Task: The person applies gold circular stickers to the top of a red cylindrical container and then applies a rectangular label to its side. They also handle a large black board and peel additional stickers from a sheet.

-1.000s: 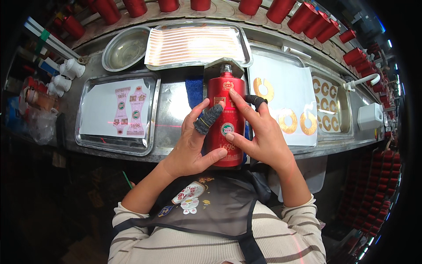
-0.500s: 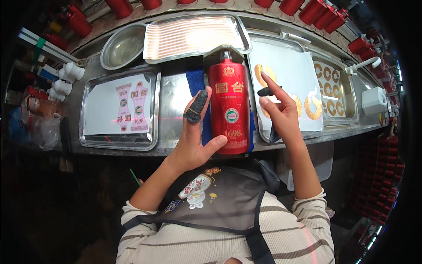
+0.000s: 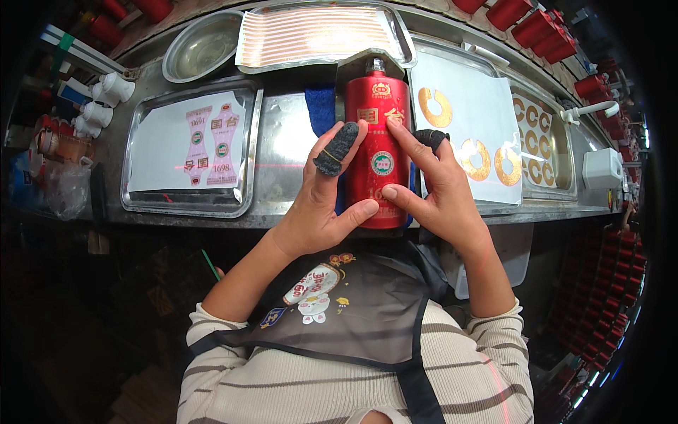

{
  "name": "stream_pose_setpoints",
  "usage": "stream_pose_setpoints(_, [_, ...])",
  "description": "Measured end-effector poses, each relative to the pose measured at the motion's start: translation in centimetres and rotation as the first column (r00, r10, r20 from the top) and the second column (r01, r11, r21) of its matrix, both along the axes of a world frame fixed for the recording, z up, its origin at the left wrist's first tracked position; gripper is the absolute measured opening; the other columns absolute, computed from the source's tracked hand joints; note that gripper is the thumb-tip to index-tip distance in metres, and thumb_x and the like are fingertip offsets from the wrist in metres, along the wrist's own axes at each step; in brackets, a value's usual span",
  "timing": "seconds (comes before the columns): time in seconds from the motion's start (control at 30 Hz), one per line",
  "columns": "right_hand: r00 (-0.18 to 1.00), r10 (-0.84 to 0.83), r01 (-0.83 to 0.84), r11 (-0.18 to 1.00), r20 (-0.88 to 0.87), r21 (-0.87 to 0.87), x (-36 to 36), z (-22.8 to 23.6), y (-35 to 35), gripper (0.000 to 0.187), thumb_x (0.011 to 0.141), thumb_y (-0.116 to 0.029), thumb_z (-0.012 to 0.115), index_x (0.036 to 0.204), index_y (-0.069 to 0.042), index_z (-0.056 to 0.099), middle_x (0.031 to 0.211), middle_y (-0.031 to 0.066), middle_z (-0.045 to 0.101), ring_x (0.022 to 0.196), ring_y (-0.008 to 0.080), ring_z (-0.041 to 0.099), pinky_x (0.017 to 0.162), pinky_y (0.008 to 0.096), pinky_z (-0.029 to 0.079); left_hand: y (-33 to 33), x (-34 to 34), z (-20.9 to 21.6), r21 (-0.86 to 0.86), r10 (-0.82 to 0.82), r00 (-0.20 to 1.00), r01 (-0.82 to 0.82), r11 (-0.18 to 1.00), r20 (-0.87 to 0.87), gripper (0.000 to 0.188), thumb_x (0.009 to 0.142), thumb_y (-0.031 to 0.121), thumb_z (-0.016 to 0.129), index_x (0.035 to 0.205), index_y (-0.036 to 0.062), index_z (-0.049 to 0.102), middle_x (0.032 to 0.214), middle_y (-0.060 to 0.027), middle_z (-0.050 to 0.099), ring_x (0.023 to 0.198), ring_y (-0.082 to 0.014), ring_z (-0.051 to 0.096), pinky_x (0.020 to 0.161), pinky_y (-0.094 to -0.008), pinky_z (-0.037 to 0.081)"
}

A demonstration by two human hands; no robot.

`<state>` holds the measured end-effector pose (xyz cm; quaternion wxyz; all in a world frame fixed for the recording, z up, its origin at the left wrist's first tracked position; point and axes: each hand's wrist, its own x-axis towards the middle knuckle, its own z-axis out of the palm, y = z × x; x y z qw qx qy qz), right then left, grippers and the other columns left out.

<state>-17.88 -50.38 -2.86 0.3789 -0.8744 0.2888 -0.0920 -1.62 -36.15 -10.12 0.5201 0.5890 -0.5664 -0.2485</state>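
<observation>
A red bottle with gold markings, a round green-and-white emblem and a clear neck stands at the middle of the counter. Along its left side my left hand is closed on it, thumb across the lower front. My right hand lies against the right side, fingers apart, with the index fingertip on the gold markings and the thumb below the emblem. Dark finger covers show on both hands. Just right of the bottle, a white sheet carries gold C-shaped decals. Under the bottle is a blue cloth.
A metal tray at left holds a sheet with pink decals. Behind are a metal bowl and a tray of striped sheet. More gold decals and a white plastic container sit at right. Red bottles line the back.
My right hand has moved left from over the white sheet onto the bottle's front. My left hand stays at the bottle's left side. The whole view has shifted slightly.
</observation>
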Motion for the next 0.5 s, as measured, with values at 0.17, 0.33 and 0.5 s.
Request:
stream_pose_setpoints(0.17, [0.987, 0.046, -0.031, 0.995, 0.155, -0.097, -0.2, -1.4, 0.0, 0.075, 0.078, -0.037, 0.078, 0.147, -0.033, 0.048, 0.090, 0.0174, 0.050, 0.080, 0.0308, 0.055, 0.076, 0.0365, 0.049, -0.1, 0.1, 0.7, 0.016, 0.018, 0.997, -0.019, 1.000, 0.076, 0.088, 0.087, 0.034, 0.069, 0.155, 0.0052, 0.021, 0.159, -0.0134, 0.030, 0.145, -0.0375, 0.023, 0.118, -0.0474, 0.019])
stream_pose_setpoints(0.33, [0.998, 0.013, -0.009, 0.998, 0.069, -0.057, 0.4, -0.4, -0.5, 0.069, 0.083, -0.039, 0.074, 0.147, -0.032, 0.048, 0.090, 0.0185, 0.050, 0.078, 0.0317, 0.056, 0.075, 0.0370, 0.049, -0.5, 0.8, 1.0, -0.027, 0.032, 0.998, -0.031, 0.999, 0.055, 0.086, 0.086, 0.035, 0.070, 0.154, 0.0054, 0.027, 0.158, -0.0137, 0.030, 0.145, -0.0373, 0.023, 0.118, -0.0474, 0.021])
stream_pose_setpoints(0.5, [0.999, 0.029, -0.025, 0.992, 0.033, -0.127, 1.0, -1.1, -1.1, 0.066, 0.086, -0.043, 0.071, 0.147, -0.035, 0.047, 0.089, 0.0190, 0.048, 0.074, 0.0323, 0.056, 0.073, 0.0366, 0.050, -0.7, 0.6, 0.2, 0.012, 0.038, 0.994, -0.040, 0.999, 0.100, 0.085, 0.086, 0.037, 0.070, 0.153, 0.0060, 0.029, 0.155, -0.0243, 0.025, 0.144, -0.0400, 0.023, 0.117, -0.0480, 0.022])
